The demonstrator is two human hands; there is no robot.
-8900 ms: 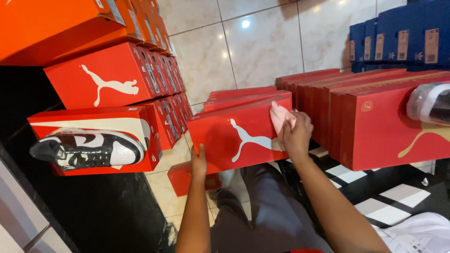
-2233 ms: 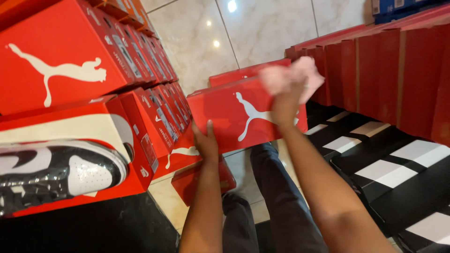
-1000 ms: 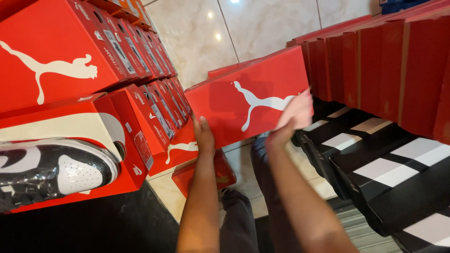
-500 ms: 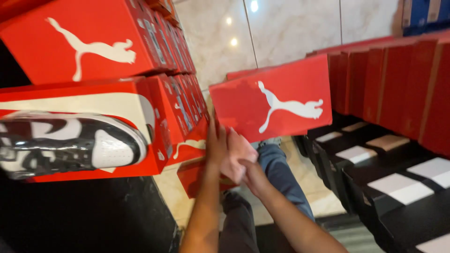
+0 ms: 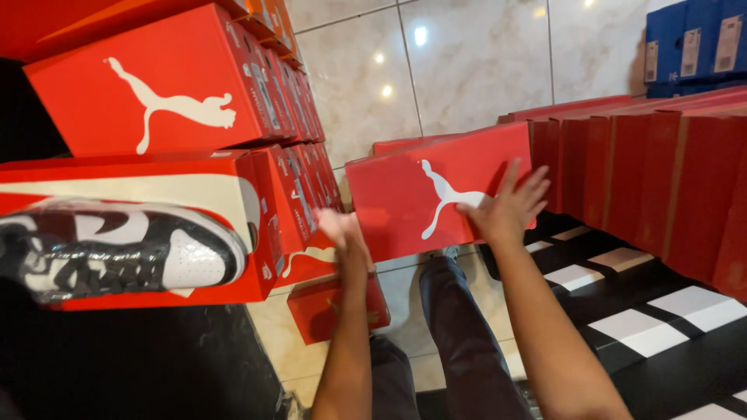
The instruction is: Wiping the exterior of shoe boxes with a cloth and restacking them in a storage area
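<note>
warm indoor light, ceiling lamp glare spots on glossy floor tiles [image 5: 436, 70], left hand [image 5: 342, 233] motion-blurred, dark lower-left corner

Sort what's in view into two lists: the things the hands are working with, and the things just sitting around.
In hand:
- red shoebox, standing tilted on its side
- right hand, spread flat on its face
- left hand, at its lower left corner, blurred

Lying about:
- black-and-white sneaker on the left stack
- stacked red boxes on the right
- blue boxes
- small red box on the floor

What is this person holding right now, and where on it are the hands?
A red shoebox: the right hand lies spread on its lid, the left hand is at its left end, blurred.
</note>
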